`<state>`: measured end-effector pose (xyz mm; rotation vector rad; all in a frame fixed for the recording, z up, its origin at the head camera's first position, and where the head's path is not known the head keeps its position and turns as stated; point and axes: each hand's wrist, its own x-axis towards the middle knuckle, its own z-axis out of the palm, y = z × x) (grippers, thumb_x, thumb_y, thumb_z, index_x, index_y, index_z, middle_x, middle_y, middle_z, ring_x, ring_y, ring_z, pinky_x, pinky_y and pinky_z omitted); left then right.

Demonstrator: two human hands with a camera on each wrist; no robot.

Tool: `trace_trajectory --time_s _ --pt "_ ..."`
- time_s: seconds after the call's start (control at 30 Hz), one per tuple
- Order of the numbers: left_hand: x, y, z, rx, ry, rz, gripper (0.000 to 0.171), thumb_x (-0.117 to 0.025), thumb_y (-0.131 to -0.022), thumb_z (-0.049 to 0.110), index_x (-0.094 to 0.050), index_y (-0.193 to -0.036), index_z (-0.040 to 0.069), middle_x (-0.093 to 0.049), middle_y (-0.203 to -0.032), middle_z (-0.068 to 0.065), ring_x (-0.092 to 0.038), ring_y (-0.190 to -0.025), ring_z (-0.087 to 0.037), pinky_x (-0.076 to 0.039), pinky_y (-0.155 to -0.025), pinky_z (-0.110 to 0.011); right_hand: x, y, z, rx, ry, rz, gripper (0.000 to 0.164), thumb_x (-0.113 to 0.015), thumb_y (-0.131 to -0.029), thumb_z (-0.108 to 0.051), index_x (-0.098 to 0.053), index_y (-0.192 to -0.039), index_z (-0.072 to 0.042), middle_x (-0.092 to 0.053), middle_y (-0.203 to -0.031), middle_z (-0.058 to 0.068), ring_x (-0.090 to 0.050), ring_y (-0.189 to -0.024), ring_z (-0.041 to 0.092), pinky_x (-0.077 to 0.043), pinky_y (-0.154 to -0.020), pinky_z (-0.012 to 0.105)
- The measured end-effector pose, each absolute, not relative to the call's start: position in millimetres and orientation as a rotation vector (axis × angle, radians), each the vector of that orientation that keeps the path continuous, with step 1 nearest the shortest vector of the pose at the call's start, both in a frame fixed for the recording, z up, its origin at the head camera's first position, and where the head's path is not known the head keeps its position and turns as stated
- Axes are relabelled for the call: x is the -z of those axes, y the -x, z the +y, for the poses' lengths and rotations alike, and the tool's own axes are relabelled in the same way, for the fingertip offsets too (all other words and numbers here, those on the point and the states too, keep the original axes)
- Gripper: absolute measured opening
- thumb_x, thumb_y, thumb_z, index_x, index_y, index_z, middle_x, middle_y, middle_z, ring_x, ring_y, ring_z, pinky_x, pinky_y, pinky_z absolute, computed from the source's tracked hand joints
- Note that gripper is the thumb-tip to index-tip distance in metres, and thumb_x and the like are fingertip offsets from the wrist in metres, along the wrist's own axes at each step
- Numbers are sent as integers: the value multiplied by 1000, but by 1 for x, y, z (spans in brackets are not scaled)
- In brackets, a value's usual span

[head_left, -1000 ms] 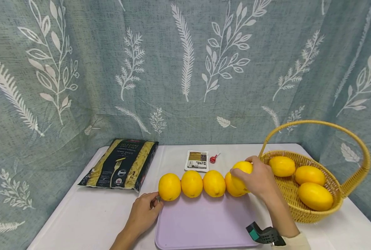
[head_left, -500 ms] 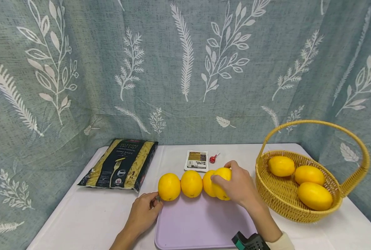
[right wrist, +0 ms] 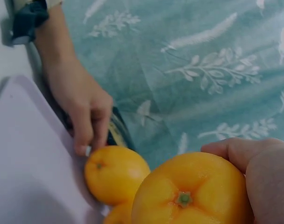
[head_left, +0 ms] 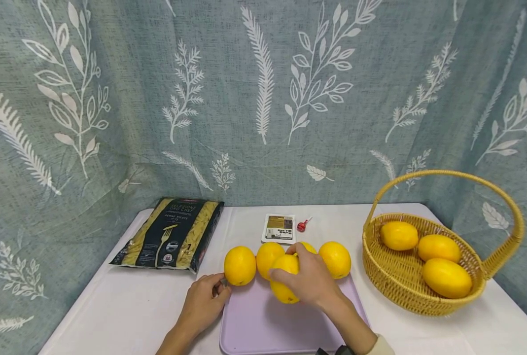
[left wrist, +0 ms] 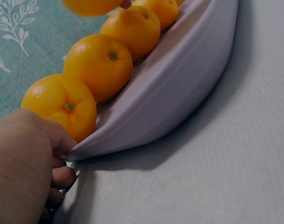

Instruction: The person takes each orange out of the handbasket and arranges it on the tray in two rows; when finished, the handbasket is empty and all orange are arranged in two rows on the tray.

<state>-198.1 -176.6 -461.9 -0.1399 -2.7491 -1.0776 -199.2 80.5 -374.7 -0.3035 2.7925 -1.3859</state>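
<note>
A lilac tray (head_left: 272, 325) has a row of oranges along its far edge, the leftmost orange (head_left: 239, 266) at the far left corner. My left hand (head_left: 204, 301) grips the tray's rim there with curled fingers, close beside that orange. In my right hand (head_left: 309, 276) is another orange (head_left: 284, 281), held between thumb and fingers over the tray. It partly covers the second orange (head_left: 269, 256) and the third. At the right end of the row sits an orange (head_left: 335, 260). In the right wrist view the held orange (right wrist: 188, 196) shows its green stem spot.
A wicker basket (head_left: 389, 283) with a tall handle stands on the right, holding several yellow fruits (head_left: 447, 277). A bag of penne pasta (head_left: 170, 234) lies at the back left. Behind the tray are a small flat packet (head_left: 280, 228) and a red lollipop (head_left: 301, 226).
My right hand has carried the held orange leftward, from over the row's right end to in front of the second and third oranges. My left hand stays at the tray corner.
</note>
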Motion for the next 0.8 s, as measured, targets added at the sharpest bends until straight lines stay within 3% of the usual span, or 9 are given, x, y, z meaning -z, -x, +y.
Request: trace_trajectory --time_s 0.5,0.8 --pt "462 198 -177 1037 135 -2759 5 -72 -87 13 -69 -91 11 -49 -70 8 -44 -69 -11 -35 -63 -27 399 187 52 1419 462 2592 63 -76 -81 -53 -58 -122 -8 -62 -99 7 -60 -84 19 -51 -70 37" --pt "461 198 -178 1031 152 -2732 10 -72 -86 12 -71 -96 9 -50 -70 8 -45 -68 -10 -37 -63 -26 412 177 32 1415 544 2542 56 -77 -81 -53 -59 -117 -14 -62 -99 -4 -60 -85 11 -50 -73 31"
